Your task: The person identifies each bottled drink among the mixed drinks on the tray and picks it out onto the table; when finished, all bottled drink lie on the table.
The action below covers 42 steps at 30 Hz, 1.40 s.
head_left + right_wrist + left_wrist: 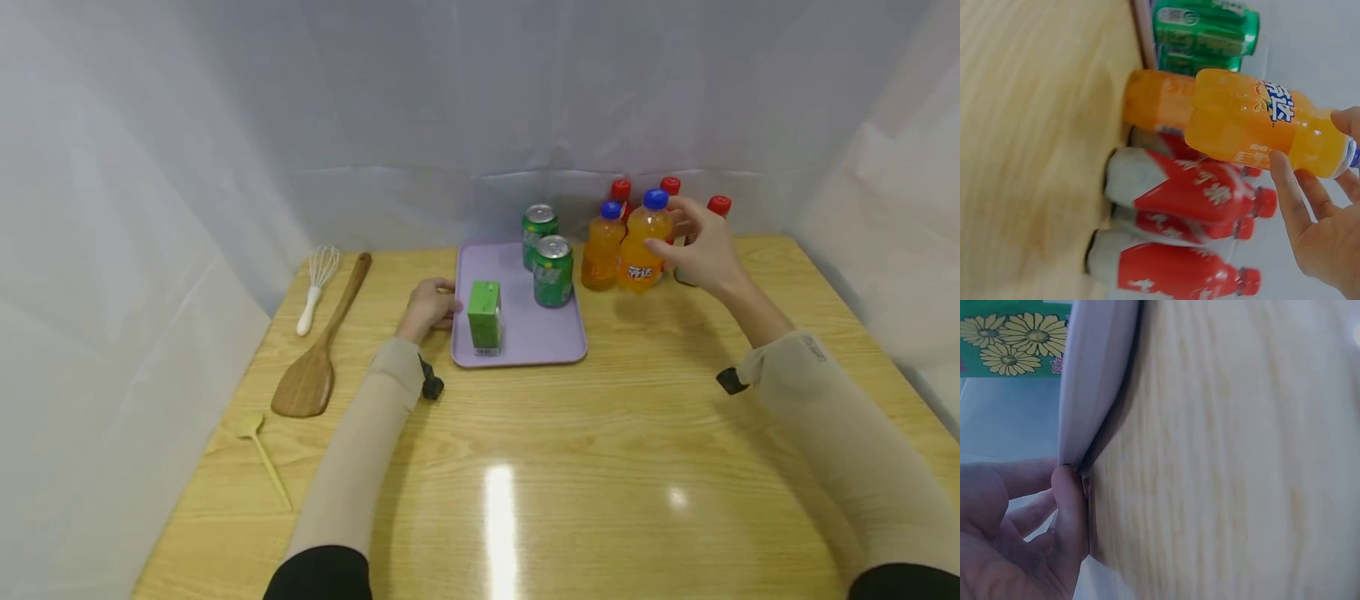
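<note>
My right hand (705,250) grips an orange soda bottle (643,243) with a blue cap near its top. In the right wrist view its base is off the table. A second orange soda bottle (602,254) stands just left of it, beside the lilac tray (525,346). At the tray's left edge, my left hand (431,307) pinches the rim, thumb and fingers meeting it in the left wrist view. On the tray stand a green drink carton (484,315) with yellow flowers on its side (1016,340) and two green soda cans (553,275), one behind the other.
Several red-labelled bottles (1191,190) with red caps stand behind and right of the held bottle. On the left lie a whisk (317,287), a wooden spatula (307,375) and a yellow spoon (262,450). A white curtain (420,125) hangs behind the table.
</note>
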Each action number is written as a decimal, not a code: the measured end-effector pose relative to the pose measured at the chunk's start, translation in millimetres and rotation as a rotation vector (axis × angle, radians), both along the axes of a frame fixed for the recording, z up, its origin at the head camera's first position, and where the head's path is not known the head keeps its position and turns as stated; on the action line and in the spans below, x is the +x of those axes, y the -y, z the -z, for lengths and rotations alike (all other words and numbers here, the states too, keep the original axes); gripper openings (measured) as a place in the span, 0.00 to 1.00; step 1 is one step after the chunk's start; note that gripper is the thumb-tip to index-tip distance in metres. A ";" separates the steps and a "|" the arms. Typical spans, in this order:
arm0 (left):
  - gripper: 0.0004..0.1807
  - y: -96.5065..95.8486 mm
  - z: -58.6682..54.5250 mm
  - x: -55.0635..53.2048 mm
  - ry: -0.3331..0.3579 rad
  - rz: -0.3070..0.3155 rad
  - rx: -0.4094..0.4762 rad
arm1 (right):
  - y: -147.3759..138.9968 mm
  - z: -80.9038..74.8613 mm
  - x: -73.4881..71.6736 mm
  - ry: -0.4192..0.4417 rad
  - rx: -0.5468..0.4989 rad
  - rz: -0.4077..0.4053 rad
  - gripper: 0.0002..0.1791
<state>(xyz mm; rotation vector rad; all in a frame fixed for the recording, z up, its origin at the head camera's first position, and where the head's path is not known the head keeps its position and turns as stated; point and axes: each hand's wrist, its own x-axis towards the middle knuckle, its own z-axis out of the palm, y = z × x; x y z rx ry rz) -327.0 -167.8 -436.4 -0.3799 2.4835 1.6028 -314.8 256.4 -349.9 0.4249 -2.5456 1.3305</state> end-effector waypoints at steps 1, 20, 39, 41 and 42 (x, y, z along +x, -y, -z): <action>0.25 -0.2 -0.1 -0.1 0.002 -0.001 0.001 | -2.4 2.5 0.8 0.001 0.005 0.001 0.37; 0.24 1.2 -3.0 1.9 0.003 0.009 -0.031 | -28.8 39.9 -1.0 0.027 0.009 0.016 0.37; 0.25 5.0 -3.9 3.8 0.004 0.012 -0.044 | -36.8 45.4 5.0 0.078 0.069 0.045 0.37; 0.25 4.9 -3.8 3.6 0.000 0.015 -0.056 | -37.1 44.7 5.2 0.087 0.075 0.044 0.37; 0.26 4.5 -3.8 3.5 -0.001 0.020 -0.065 | -37.0 44.3 5.8 0.092 0.080 0.046 0.38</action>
